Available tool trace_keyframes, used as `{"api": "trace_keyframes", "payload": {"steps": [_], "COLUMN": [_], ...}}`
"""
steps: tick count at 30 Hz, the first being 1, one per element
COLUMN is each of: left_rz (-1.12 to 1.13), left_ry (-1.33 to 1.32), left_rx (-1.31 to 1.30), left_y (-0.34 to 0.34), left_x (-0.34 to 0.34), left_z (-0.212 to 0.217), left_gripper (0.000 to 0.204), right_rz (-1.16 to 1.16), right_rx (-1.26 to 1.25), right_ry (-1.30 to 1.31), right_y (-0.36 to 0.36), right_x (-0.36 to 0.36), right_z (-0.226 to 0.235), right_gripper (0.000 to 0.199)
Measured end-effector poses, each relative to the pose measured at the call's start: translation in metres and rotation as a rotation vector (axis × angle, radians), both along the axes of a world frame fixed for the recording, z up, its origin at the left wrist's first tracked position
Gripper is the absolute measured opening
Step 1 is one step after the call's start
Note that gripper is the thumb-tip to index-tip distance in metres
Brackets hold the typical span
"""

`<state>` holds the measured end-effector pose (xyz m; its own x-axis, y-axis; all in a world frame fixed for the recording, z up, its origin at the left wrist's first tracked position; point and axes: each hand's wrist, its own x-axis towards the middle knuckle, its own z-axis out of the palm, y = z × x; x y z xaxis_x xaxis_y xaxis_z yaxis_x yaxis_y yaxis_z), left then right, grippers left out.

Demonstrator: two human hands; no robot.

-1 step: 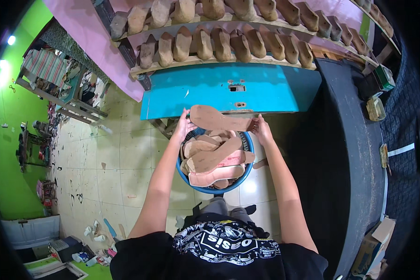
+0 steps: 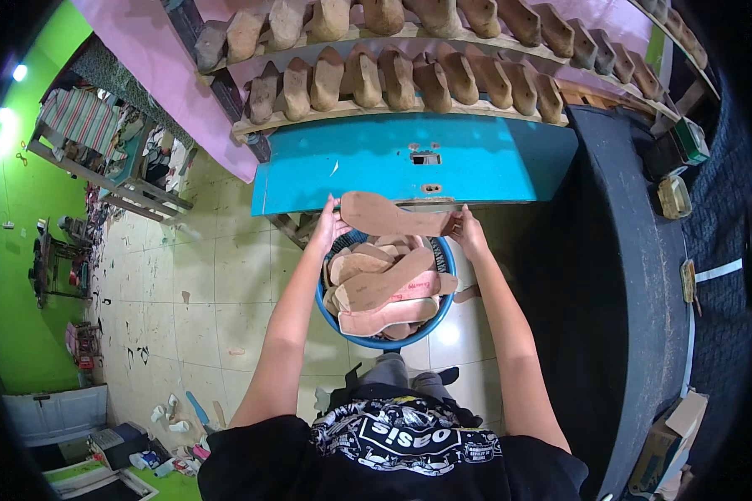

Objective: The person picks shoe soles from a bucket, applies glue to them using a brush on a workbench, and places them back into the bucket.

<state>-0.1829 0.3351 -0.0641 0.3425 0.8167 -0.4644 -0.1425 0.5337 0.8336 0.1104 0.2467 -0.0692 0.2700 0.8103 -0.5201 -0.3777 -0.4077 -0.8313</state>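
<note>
Between my hands, a brown shoe insole is held sideways above a blue basket. The wide rounded end is in my left hand, whose fingers grip its edge. My right hand pinches the narrow end. Below, the basket is heaped with loose insoles: a long brown one lies slantwise on top, and a pale pink one rests at the near side. Some pieces bear red markings. Those deeper in the pile are mostly hidden.
Just beyond the basket stands a turquoise bench. Wooden shoe lasts line the shelves above it. A dark table runs along the right, with a small clear tub on it. Scraps litter the tiled floor at left.
</note>
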Motion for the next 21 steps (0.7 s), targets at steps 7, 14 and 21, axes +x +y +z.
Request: {"api": "trace_keyframes", "payload": {"steps": [7,14,21], "left_rz": [-0.076,-0.124,-0.184], "left_ry": [0.196,0.29,0.269], "left_rx": [-0.105,-0.144,-0.256], "left_y": [0.018,0.03,0.033], "left_x": [-0.01,-0.008,-0.005], "left_z": [-0.054,-0.063,-0.065], "left_gripper": [0.071,0.063,0.07], "right_rz": [0.089,0.142,0.197], "right_rx": [-0.072,-0.128,-0.111], "right_ry": [-0.01,0.0,0.049], "right_y": [0.014,0.018,0.009], "right_x": [-0.016,-0.017,-0.015], "right_z": [-0.044,-0.062,-0.066], "right_gripper": [0.046,0.044,0.046]}}
